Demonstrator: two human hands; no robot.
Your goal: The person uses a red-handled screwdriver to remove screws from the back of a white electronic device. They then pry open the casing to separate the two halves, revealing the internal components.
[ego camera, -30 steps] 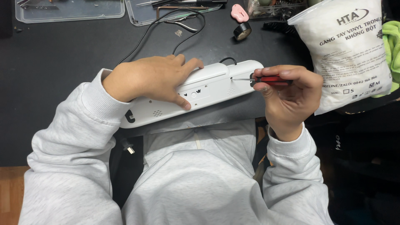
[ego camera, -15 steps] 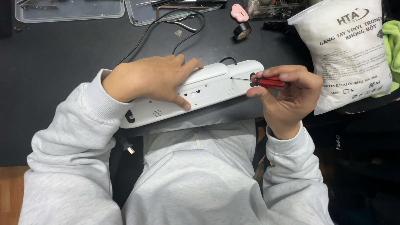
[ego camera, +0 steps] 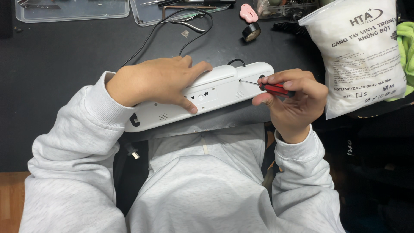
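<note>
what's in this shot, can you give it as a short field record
left hand: left hand lies flat on the long white device, pressing it down
right hand: right hand grips a red-handled screwdriver, tip at a hole near the device's right end
surface: black table
right of hand: white bag with green cloth behind it
far edge: clear trays, black tape roll, pink cutter, black cable

The black table (ego camera: 64, 51) carries two clear trays (ego camera: 73, 11), a roll of black tape (ego camera: 251, 31), a pink cutter (ego camera: 249, 13), a white bag (ego camera: 358, 56) and the long white device (ego camera: 224, 88).
</note>
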